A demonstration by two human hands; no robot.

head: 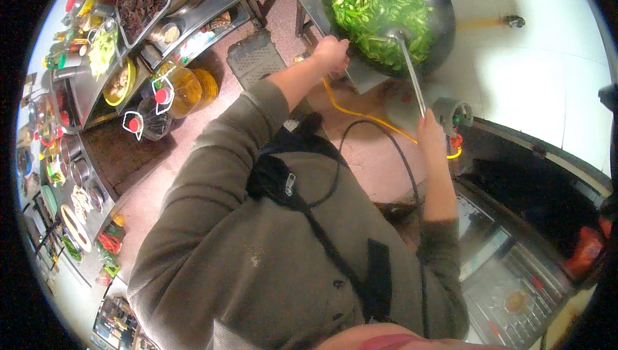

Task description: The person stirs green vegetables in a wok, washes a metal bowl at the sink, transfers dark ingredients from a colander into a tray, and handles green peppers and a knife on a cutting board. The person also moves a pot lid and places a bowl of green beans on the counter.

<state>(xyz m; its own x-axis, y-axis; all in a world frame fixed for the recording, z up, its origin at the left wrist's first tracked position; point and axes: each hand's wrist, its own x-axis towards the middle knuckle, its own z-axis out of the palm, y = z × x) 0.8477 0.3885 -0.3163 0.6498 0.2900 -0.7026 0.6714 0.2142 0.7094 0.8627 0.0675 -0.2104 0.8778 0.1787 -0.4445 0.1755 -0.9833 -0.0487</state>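
My right hand (430,130) is closed around the long metal handle of a cooking ladle (410,70). The ladle's head rests among chopped green leafy vegetables (381,7), which fill much of a large dark wok (442,36). Some steam hangs over the greens. My left hand (333,54) is at the wok's near left rim, above the edge of the metal stove stand (364,78). Its fingers are curled, and whether they grip anything is hidden.
A grey gas cylinder (451,111) stands close to my right forearm, with a yellow hose (347,111) crossing the floor. Large oil bottles (186,89) stand on the left. Metal shelving (203,16) carries a tray of dark food (143,4) and a yellow bowl (129,72).
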